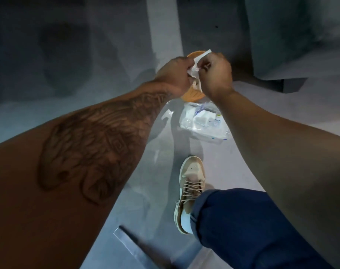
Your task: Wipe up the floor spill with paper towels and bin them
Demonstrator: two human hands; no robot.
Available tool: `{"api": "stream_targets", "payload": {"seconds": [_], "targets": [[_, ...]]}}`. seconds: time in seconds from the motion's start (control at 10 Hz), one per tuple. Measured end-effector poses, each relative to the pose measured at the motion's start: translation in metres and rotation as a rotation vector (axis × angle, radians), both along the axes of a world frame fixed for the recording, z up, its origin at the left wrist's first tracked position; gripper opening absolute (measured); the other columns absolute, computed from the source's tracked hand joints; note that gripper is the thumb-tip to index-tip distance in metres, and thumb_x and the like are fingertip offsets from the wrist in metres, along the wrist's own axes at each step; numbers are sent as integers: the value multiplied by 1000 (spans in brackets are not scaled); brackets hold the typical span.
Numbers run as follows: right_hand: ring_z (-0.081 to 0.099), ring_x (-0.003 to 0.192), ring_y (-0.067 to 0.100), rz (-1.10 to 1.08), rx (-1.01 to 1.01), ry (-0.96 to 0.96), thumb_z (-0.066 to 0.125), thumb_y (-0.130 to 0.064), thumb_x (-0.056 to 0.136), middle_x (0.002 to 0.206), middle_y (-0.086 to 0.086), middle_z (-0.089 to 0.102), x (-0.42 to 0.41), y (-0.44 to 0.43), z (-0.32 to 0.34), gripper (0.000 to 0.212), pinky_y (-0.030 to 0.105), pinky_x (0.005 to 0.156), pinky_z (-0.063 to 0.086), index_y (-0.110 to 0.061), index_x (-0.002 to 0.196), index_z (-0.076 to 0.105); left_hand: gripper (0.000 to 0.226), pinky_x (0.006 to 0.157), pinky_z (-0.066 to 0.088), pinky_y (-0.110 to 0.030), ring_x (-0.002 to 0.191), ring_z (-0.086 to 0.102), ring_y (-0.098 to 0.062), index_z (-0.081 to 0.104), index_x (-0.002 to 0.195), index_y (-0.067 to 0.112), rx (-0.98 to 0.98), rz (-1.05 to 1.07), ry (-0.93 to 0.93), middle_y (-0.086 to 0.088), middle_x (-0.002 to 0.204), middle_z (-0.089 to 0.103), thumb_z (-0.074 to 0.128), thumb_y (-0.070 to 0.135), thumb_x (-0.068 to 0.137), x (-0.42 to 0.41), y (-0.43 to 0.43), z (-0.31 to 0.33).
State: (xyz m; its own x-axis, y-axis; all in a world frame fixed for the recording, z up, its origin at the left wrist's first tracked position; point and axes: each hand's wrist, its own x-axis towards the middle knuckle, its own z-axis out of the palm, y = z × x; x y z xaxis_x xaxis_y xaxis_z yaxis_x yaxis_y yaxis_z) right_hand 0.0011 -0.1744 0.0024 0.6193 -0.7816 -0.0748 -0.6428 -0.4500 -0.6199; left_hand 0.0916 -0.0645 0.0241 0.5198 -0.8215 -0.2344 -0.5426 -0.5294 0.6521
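Both my hands hold a crumpled white paper towel (196, 65) above a small orange woven bin (192, 96) that stands on the grey floor. My left hand (176, 74) grips the towel's left side with curled fingers. My right hand (216, 74) pinches its right side. The hands hide most of the bin's opening. A clear plastic pack of paper towels (202, 123) lies on the floor just in front of the bin. Small wet glints (169, 114) show on the floor left of the pack.
My tan shoe (190, 191) and blue trouser leg (242, 230) stand on the grey floor (155, 171) below the pack. A grey cabinet or furniture block (291, 45) rises at the back right. A metal strip (134, 247) lies at the bottom.
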Motion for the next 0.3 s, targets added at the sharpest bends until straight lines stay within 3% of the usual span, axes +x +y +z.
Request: {"api": "stream_targets", "payload": {"seconds": [0.1,0.2,0.3], "targets": [[62,100,19,-44,144,119,52,2,83,114,8,65,-5,-17,-3,33,7,69,37,-10,104,72,45,96,52,-33,109,65,-20,62,127,26,54,-34,53,2,120,69,61,31,82,-7,-7,1],[60,100,16,33,243,227,60,-4,87,116,8,65,-6,-20,-3,30,13,80,44,-9,115,69,39,96,51,-33,110,63,-20,62,124,23,74,-39,24,0,121,67,62,28,86,-5,1,6],[62,97,19,44,235,234,67,-14,87,105,6,68,-7,-13,5,25,26,89,49,-10,111,71,43,100,44,-26,123,55,-20,57,133,21,142,3,-7,0,137,58,63,26,91,-1,16,11]]}}
